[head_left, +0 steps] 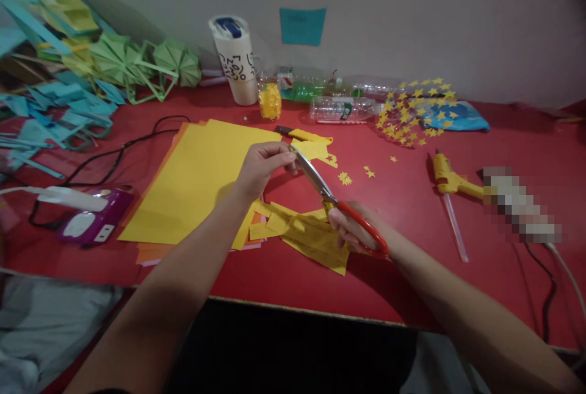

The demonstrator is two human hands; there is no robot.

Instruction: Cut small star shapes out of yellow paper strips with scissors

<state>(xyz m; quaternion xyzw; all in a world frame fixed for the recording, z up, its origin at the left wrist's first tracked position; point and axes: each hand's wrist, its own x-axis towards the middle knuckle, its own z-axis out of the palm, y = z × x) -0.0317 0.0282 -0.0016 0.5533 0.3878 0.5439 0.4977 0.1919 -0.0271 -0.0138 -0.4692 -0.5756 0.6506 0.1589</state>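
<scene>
Head view: red-handled scissors (326, 194) in right hand (348, 230), blades (310, 171) beside left hand (260, 167).

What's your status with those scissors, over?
Right hand gripping red-handled metal scissors. Left hand pinched near their tips. Flat yellow paper scraps on red table beneath.

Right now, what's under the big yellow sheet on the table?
Orange paper shows past the left and lower edges of the yellow sheet, with pink paper peeking out below. Anything lying wholly beneath is covered; can't tell how many layers.
</scene>
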